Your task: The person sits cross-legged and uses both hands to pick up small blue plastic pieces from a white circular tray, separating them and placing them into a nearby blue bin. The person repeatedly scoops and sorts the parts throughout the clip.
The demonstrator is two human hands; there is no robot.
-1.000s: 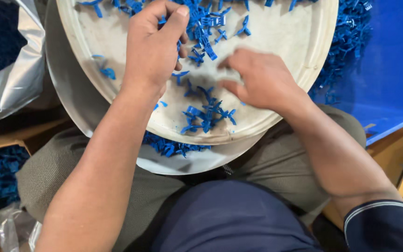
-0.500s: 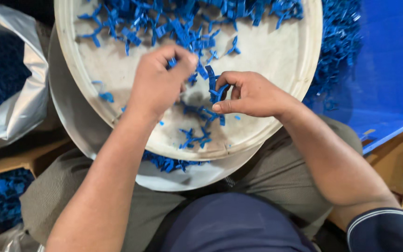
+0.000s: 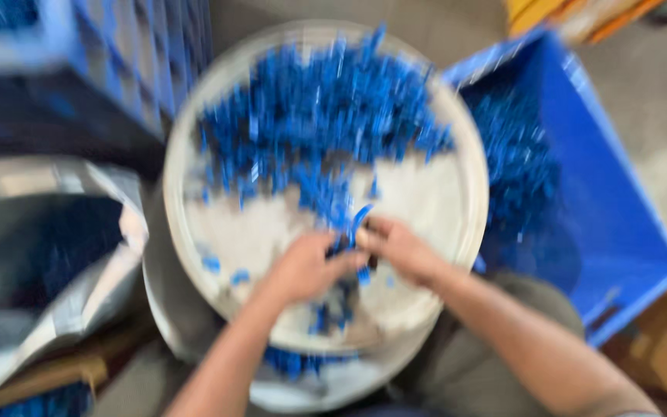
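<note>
Both hands are meeting near the tray's (image 3: 457, 201) near edge. The left hand (image 3: 306, 266) and right hand (image 3: 399, 251) are touching at the fingertips, together gripping a small blue part (image 3: 357, 220); blur is hiding the exact hold. Blue parts (image 3: 326, 116) are heaping over the tray's far half. A blue bin (image 3: 619, 224) is standing just right, a silver bag (image 3: 48, 262) left.

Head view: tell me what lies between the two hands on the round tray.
In the head view, the left hand and right hand nearly meet over the white round tray. Between them lie small blue plastic pieces; blur hides any grip.
</note>
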